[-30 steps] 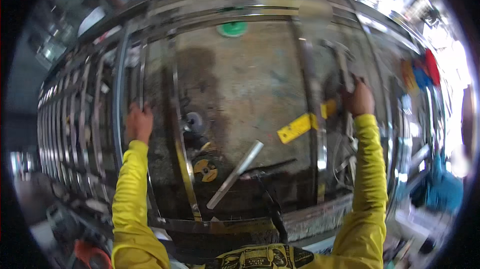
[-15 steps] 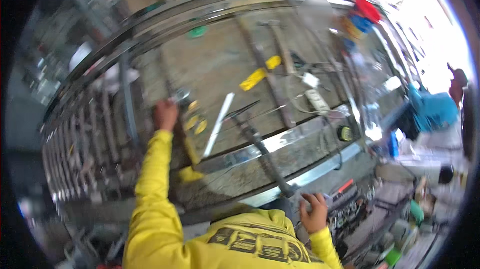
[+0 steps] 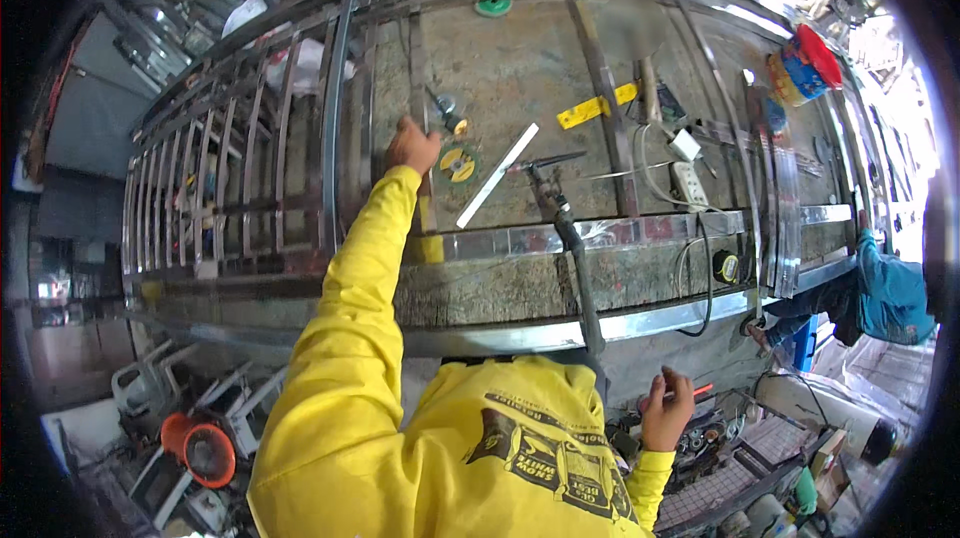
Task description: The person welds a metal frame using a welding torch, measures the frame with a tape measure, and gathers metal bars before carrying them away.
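My left hand (image 3: 411, 146) is closed on a narrow metal bar (image 3: 419, 68) of the frame lying across the workbench; its fingertips are partly hidden. Just right of it lie a yellow and dark cutting disc (image 3: 457, 165) and a small metal fitting (image 3: 448, 110). A white strip (image 3: 498, 175) slants nearby, beside a torch-like tool (image 3: 548, 188) with a dark hose. My right hand (image 3: 667, 408) hangs low in front of the bench, fingers loosely bent and apart, with nothing visible in it.
Metal slats (image 3: 235, 153) fill the left of the frame. A yellow level-like strip (image 3: 597, 106), a white power strip (image 3: 688, 186) and a tape measure (image 3: 725, 266) lie rightward. A red-rimmed bucket (image 3: 803, 65) stands far right, near a person in teal (image 3: 893, 288). An orange cone (image 3: 207, 453) is lower left.
My view has turned, so the bench appears shifted right and upward. My left hand is still on the bar. My right hand stays low, its fingers now more upright.
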